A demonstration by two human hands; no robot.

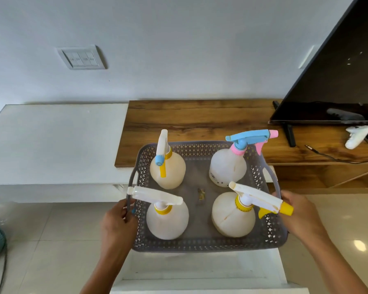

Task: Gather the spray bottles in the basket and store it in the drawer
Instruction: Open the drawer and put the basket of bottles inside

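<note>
Over open white drawer (200, 270) — both hands' grip clenched on basket (200, 244) (four spray bottles (167, 217)), TV (338, 81) nearby.

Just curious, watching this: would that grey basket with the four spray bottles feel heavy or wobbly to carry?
Probably light: the bottles look mostly empty. The perforated plastic basket may flex slightly. The tall bottles stand loose, so tilting could tip them; the left hand and right hand grip opposite sides, keeping it level.

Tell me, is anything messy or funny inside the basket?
A little yellowish scrap lies on the basket floor between the four spray bottles; what it is cannot be told. The bottles all stand upright, nothing has spilled, and the left hand and right hand hold the basket's sides.
</note>
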